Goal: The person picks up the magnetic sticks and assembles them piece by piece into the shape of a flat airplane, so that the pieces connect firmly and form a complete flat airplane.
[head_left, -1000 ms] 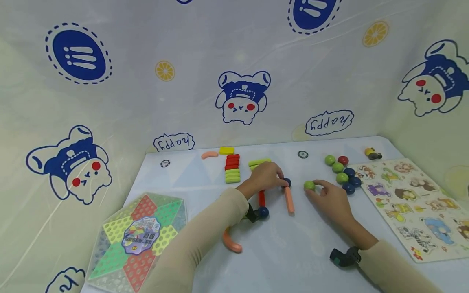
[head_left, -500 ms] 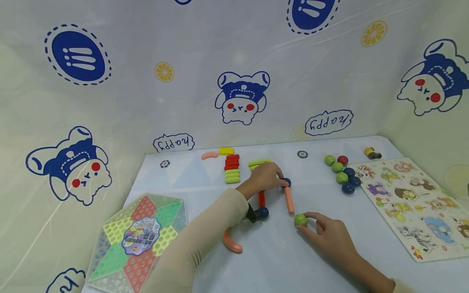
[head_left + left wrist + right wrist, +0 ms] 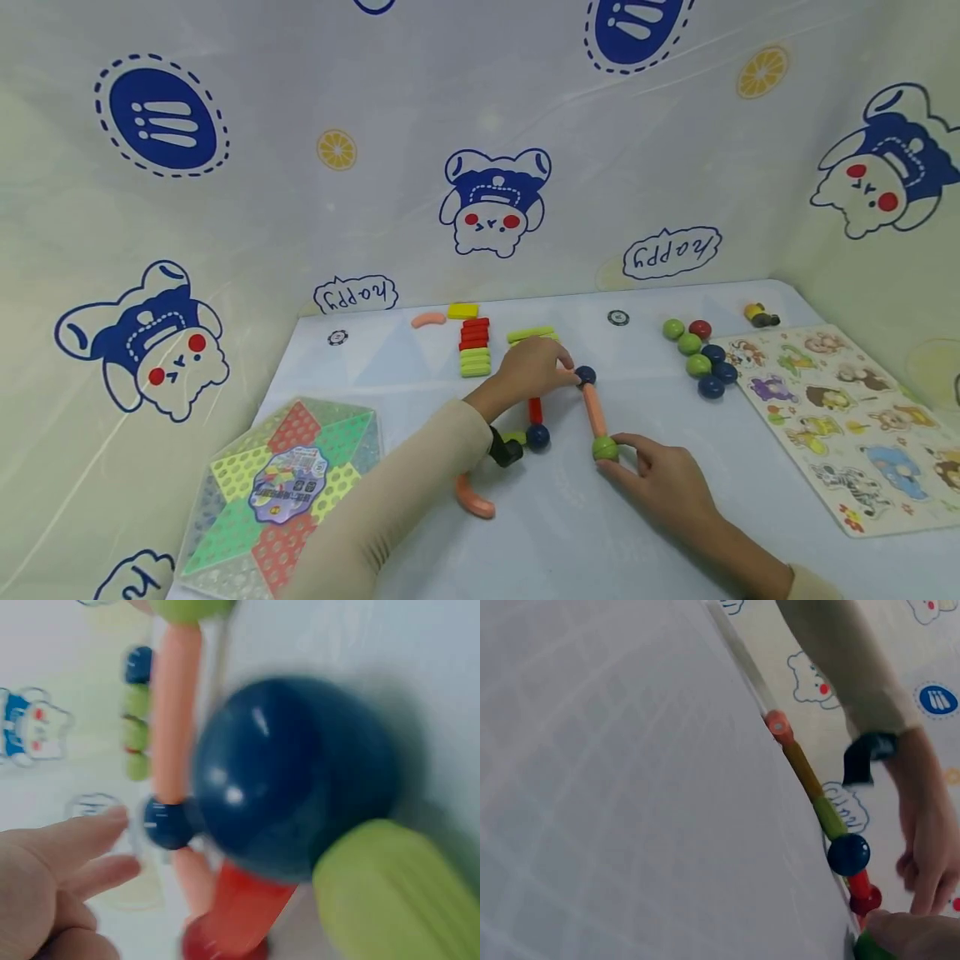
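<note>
My right hand (image 3: 671, 487) pinches a green ball (image 3: 604, 448) between thumb and fingers. The ball meets the near end of a straight peach rod (image 3: 594, 410), whose far end joins a navy ball (image 3: 586, 376). Beside that navy ball is my left hand (image 3: 532, 368); in the left wrist view its fingers (image 3: 90, 836) are extended, with a small gap to the ball. Under the left arm, a red rod (image 3: 536, 411) joins another navy ball (image 3: 537, 437) and a lime rod (image 3: 514, 437). A dark red ball (image 3: 866, 899) shows in the right wrist view.
Loose balls (image 3: 697, 365) lie beside an animal puzzle board (image 3: 832, 425) at right. Red and lime rods (image 3: 475, 346) are lined up at the back, near a yellow block (image 3: 462, 311). A hexagonal board (image 3: 281, 492) stands left; a curved peach piece (image 3: 474, 497) lies nearer.
My right hand has brought the green ball from the right, first nearer, then left to the peach rod's end. My left hand has drawn slightly left, off the far navy ball.
</note>
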A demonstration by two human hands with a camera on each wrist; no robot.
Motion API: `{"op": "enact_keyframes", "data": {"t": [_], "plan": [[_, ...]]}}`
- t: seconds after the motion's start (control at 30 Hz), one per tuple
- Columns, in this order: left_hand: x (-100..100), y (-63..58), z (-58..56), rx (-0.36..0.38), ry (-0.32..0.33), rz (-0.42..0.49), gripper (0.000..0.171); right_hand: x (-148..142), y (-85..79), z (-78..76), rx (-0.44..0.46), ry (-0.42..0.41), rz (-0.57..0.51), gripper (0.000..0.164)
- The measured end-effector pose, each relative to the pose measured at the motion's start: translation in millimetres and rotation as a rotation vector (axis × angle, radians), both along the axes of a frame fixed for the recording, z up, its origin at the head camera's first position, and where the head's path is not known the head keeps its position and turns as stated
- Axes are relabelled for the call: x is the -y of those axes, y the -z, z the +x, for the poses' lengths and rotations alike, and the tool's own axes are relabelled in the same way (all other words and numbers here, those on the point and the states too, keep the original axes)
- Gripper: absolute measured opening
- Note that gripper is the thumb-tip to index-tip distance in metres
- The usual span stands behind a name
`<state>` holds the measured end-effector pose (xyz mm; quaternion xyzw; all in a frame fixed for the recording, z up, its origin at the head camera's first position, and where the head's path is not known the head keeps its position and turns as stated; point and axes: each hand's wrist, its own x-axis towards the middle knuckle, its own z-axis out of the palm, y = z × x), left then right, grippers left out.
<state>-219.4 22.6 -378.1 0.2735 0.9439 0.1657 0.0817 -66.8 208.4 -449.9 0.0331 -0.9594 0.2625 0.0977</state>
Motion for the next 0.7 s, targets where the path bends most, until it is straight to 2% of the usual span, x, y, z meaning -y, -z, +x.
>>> {"op": "enact_keyframes", "data": {"t": [0.17, 0.3, 0.47, 0.7], "plan": [[36, -8.7, 33.1, 0.071, 0.079, -0.041, 0.024, 0, -1.2, -2.0, -0.023, -0.007, 0.025, 0.05], [57, 1.8, 54.2, 0.044, 0.091, -0.013, 0.027, -1, -2.8, -5.1, -0.055, -0.018, 0.04, 0.048], [66, 16.6, 64.9, -0.019, 0.085, 0.05, 0.029, 4, -2.5, -9.6, -0.023, -0.023, 0.026, 0.05], [73, 22.9, 72.6, 0.031, 0.026, 0.152, 0.027, 11, -2.2, -14.4, -0.01, -0.022, 0.024, 0.054]]}}
